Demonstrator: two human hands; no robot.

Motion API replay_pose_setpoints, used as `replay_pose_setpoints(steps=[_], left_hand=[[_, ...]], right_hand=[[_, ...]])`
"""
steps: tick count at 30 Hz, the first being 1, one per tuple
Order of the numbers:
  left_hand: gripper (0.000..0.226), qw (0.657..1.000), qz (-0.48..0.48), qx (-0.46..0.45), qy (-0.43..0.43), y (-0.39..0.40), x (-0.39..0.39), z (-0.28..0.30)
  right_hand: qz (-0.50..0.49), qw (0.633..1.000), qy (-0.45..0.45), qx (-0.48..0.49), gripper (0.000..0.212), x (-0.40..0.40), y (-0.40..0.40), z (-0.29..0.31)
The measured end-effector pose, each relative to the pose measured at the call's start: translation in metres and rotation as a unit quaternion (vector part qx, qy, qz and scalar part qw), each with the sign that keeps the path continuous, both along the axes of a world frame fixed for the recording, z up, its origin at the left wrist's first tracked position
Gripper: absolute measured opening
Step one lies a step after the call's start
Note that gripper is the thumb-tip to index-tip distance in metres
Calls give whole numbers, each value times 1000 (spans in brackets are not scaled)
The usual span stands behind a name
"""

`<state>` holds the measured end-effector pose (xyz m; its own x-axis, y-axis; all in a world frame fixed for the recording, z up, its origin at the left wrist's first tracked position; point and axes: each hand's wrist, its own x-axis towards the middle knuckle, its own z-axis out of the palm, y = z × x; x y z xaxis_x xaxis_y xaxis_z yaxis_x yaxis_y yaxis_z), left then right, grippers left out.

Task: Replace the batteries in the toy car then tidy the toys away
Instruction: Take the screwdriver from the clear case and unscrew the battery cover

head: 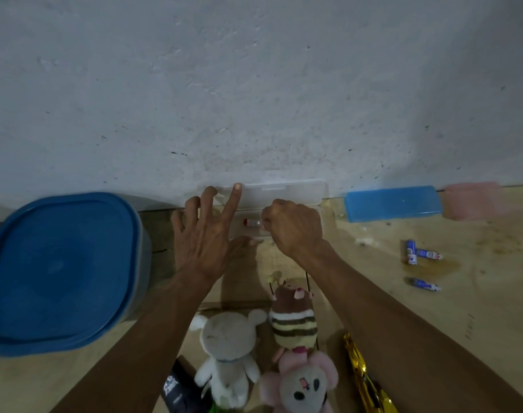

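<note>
The batteries [415, 254] and the black pack [177, 389] carry printing, all too blurred to read

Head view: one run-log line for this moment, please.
left hand steadies clear plastic case | right hand reaches inside | three blue batteries loose on table

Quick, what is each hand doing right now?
Left hand: open, fingers spread, steadying the clear plastic case.
Right hand: closed, reaching into the case; what it grips cannot be told.

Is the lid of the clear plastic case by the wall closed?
No, the clear plastic case has its lid propped open against the wall while both hands work inside.
</note>
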<state>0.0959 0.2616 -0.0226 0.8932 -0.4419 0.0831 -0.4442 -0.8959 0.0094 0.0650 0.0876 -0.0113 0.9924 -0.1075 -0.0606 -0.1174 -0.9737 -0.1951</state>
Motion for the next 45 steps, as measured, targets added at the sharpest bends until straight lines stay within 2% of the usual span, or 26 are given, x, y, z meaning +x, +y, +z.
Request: replay_pose_setpoints(steps=[4,7,11,15,18,20,22,25,29,33,37,40,45], left_hand=[[101,1000,7,0,11,-2,-2,6],[102,1000,12,12,22,-4,-4,10],[103,999,20,5,38,-6,-7,16],[101,997,35,-6,72,-13,-17,28],[87,995,37,-59,69,-25,-35,47],[78,991,42,-113,61,-40,-56,62],[71,983,32,-170,54,-59,-88,76],[65,973,-18,-224,57,-86,-155,86],[61,974,-39,-197,105,-125,-253,78],[68,977,20,-91,194,-155,-315,51],[78,958,102,-4,267,-179,-337,37],[79,940,151,-9,306,-190,-338,31],[70,935,188,-11,301,-199,-337,20]], right_hand=[[18,999,-33,34,15,-9,-2,13],[-38,983,-110,142,14,-25,-10,26],[-135,920,-213,301,8,-56,-29,50],[-247,857,-251,376,13,-92,-51,74],[-315,806,-242,440,25,-125,-71,85],[-348,769,-247,476,21,-153,-84,92],[-361,749,-264,489,13,-183,-95,99],[-390,721,-265,508,14,-229,-109,102],[-413,726,-245,492,21,-281,-129,95],[-427,719,-224,501,18,-318,-149,86],[-419,730,-203,500,24,-342,-172,80],[-410,733,-193,507,20,-356,-188,78],[-413,737,-176,505,17,-376,-213,74]])
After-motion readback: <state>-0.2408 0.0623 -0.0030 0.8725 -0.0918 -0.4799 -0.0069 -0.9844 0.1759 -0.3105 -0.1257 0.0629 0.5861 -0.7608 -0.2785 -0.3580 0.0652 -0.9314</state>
